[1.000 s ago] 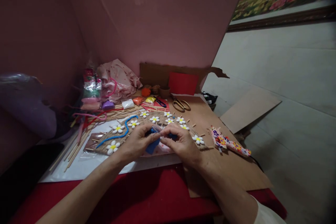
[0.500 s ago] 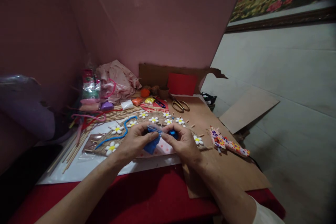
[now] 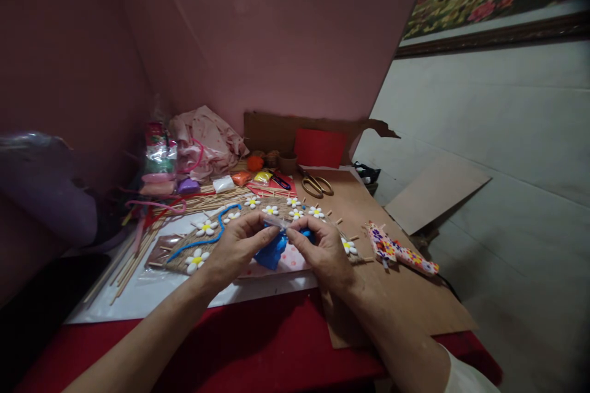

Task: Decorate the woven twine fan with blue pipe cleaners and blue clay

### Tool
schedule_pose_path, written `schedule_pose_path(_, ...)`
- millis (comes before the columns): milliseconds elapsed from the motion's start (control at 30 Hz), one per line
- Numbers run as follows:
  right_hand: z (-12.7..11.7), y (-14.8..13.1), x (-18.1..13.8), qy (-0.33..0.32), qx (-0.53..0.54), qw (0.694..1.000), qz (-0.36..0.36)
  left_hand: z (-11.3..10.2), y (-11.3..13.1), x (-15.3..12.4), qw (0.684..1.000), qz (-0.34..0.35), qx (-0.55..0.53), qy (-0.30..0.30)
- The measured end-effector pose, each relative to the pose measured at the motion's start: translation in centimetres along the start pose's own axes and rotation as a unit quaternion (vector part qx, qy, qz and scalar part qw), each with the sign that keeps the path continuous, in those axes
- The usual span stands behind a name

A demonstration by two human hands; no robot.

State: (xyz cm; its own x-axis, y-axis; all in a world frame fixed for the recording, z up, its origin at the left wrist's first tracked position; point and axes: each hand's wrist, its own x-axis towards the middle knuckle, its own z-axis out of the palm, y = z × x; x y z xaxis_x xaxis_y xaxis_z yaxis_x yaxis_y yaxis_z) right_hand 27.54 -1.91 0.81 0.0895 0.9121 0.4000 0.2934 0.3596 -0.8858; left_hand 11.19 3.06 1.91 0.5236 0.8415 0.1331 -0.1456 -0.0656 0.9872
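Note:
Both my hands meet over the middle of the table, pinched together on a small clear packet of blue clay (image 3: 271, 252). My left hand (image 3: 237, 245) grips its left side with thumb and fingers closed. My right hand (image 3: 320, 249) pinches the packet's top edge, and another bit of blue shows under its fingers. Just behind my hands lies a woven fan-shaped mat (image 3: 258, 221) dotted with several white flowers with yellow centres and a wavy blue pipe cleaner (image 3: 209, 236).
A flower-patterned glue gun (image 3: 401, 252) lies to the right on brown cardboard (image 3: 396, 301). Gold scissors (image 3: 316, 184), small clay packets (image 3: 239, 178), thin wooden sticks (image 3: 138, 245), a pink cloth (image 3: 205, 138) and a red card (image 3: 320, 147) crowd the back. The table's front edge is red.
My fingers have drawn closer together at the top of the packet, and the blue clay now bulges lower between my hands. The hands stay in the same place.

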Motion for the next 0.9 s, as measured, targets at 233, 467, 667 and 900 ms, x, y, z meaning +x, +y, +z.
schedule_pose_path(233, -0.20, 0.24, -0.04, 0.003, 0.031, 0.999, 0.020, -0.20, 0.27, 0.15, 1.000, 0.016, 0.000, -0.008)
schedule_pose_path(467, -0.06, 0.25, -0.09, -0.017, 0.047, 0.998, 0.029, -0.23, 0.09, 0.28, 1.000, 0.011, -0.014, -0.004)
schedule_pose_path(667, -0.12, -0.03, -0.10, -0.010, 0.033, 0.999, 0.009, -0.09, 0.27, 0.15, 1.000, 0.004, -0.018, -0.005)
schedule_pose_path(900, -0.27, 0.29, -0.05, -0.043, 0.071, 0.996, 0.040, -0.50, 0.43, 0.11, 1.000, -0.012, -0.010, -0.019)
